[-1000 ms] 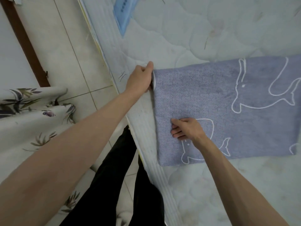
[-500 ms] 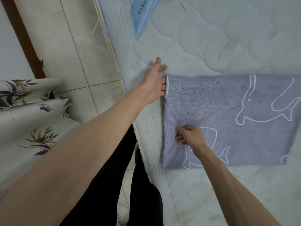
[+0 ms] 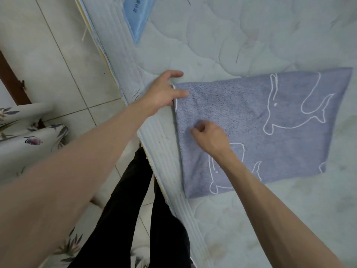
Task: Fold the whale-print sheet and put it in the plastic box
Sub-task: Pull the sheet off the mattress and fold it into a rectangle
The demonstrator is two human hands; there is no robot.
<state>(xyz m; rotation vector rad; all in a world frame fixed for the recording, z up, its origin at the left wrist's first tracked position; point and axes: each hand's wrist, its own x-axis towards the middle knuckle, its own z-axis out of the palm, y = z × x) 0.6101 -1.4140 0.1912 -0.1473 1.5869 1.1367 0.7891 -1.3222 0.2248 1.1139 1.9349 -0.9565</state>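
Observation:
The whale-print sheet (image 3: 270,120), blue-grey with white whale outlines, lies folded into a rectangle on the mattress (image 3: 241,35), near its left edge. My left hand (image 3: 164,91) is at the sheet's far left corner, thumb spread over the mattress and one straight finger resting on the cloth. My right hand (image 3: 210,138) sits on the sheet's left part, fingers curled, pinching a small bump of fabric. The plastic box is not in view.
A flat blue plastic packet (image 3: 138,18) lies on the mattress at the far left edge. Left of the mattress are floor tiles (image 3: 48,64), a floral cloth (image 3: 25,144) and a brown frame (image 3: 11,80). My black-trousered legs (image 3: 135,209) stand against the mattress side.
My left hand let go of the sheet's corner, flattened against the edge, then laid a finger on top. My right hand shifted up along the sheet and gathered a pinch of cloth.

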